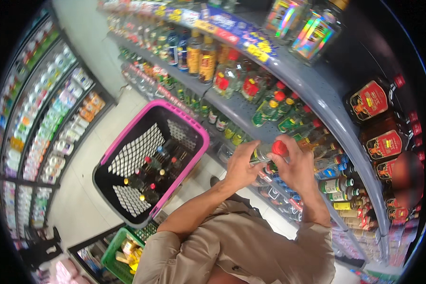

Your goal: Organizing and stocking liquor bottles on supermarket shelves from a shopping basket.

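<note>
A clear glass bottle (261,153) with a red cap is held in front of my chest, beside the shelves. My left hand (242,164) closes around its glass, with the thumb and fingers on either side. The red cap lies between the thumb and fingers of my right hand (296,166). Much of the bottle is hidden by my hands. Just beyond them, green-labelled bottles with red caps (271,108) stand on the shelf, and blue-labelled bottles (330,170) are to the right of my right hand.
A black shopping basket with a pink rim (201,124) stands to the left, several capped bottles (150,182) inside. Grey shelving (312,90) full of bottles curves along the front and right. A green crate (110,255) with yellow packs is at lower left; stocked shelves (47,113) line the far left.
</note>
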`<state>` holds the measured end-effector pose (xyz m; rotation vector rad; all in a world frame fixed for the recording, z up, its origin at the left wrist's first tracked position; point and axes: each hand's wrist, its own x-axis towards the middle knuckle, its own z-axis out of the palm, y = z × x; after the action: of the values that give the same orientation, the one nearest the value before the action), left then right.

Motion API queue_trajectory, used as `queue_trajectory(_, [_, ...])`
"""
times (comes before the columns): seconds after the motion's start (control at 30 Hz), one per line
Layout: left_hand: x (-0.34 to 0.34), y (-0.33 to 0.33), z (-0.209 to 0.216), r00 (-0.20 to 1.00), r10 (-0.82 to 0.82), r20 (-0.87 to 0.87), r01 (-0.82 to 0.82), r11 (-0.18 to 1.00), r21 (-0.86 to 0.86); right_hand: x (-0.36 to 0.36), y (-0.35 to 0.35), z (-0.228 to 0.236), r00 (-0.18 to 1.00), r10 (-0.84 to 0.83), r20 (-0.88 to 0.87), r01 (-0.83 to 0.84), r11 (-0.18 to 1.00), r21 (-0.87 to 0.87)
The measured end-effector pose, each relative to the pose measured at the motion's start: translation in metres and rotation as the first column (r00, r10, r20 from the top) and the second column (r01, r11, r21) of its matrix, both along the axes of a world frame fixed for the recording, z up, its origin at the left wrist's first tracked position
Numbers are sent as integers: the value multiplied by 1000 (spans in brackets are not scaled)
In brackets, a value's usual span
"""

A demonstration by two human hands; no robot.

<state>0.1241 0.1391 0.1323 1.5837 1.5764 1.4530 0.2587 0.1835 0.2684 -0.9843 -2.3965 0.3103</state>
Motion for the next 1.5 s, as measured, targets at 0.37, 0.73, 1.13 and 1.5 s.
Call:
queue_trajectory(0.37, [-112, -102, -23, 810, 526, 259, -559, 827, 68, -159, -60, -29, 960, 278, -21, -277, 959, 58])
queue_trajectory(0.73, [-147, -91, -104, 576, 656, 487, -629, 737, -248, -270, -22, -143, 946, 322, 43, -317, 943, -99])
queue_trajectory(1.13, [-232, -2, -215, -197, 511, 837, -371, 751, -546, -360, 47, -313, 932, 307, 193, -242, 923, -299])
queue_trajectory(1.5, [-275, 47, -336, -418, 400, 816, -398, 726, -560, -398, 74, -458, 909, 340, 243, -179, 842, -509])
